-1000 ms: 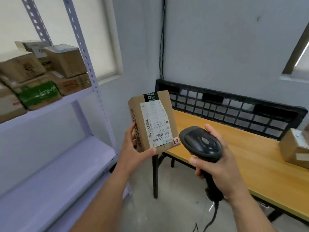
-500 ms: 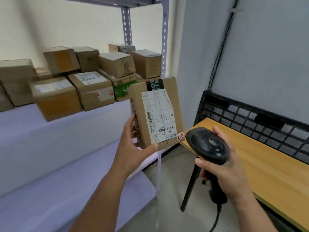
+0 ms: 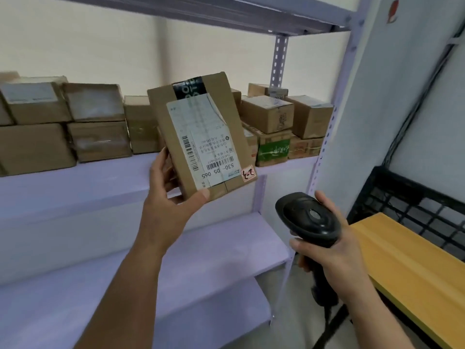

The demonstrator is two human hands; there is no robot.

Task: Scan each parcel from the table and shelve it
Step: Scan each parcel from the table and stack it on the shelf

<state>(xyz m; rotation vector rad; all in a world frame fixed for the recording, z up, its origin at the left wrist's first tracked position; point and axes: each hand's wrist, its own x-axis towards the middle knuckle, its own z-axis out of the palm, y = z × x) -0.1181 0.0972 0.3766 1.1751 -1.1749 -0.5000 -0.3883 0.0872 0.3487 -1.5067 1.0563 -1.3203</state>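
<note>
The left hand [image 3: 164, 200] grips a flat cardboard parcel [image 3: 227, 127] by its lower left corner, thumb across the front near the label, fingers curled behind. The parcel is held upright and slightly tilted in the air, in front of the middle shelf [image 3: 75, 182], where other boxes [image 3: 266, 117] are stacked. On the right, nearer, the right hand [image 3: 337, 253] wraps around the handle of a black scanner [image 3: 307, 217], beside the wooden table [image 3: 415, 263].

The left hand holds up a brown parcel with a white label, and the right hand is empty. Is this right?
Not quite. The left hand does hold up the brown parcel with a white label, but the right hand is not empty: the head view shows it gripping a black scanner.
</note>
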